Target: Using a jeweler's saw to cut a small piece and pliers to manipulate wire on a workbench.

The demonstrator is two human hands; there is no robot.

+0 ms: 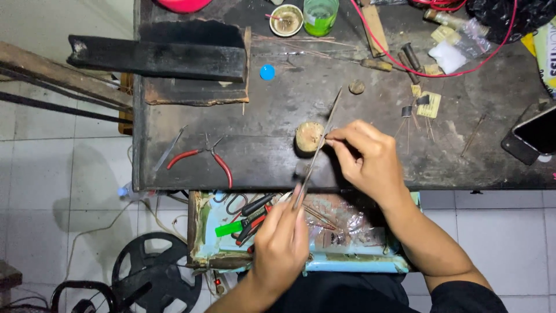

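Head camera is looking down on a dark worktable (243, 156), where the left hand (282, 246) is pinching the near end of a thin rod (322, 142) with fingers closed on it, over an open drawer (347, 264) of tools. The right hand (366, 159) is gripping the same rod further along, fingertips together on it, just right of a small round cork-coloured block (307, 138). Red-handled pliers (202, 156) are lying to the left.

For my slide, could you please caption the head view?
Both hands hold a thin rod over a cluttered workbench.
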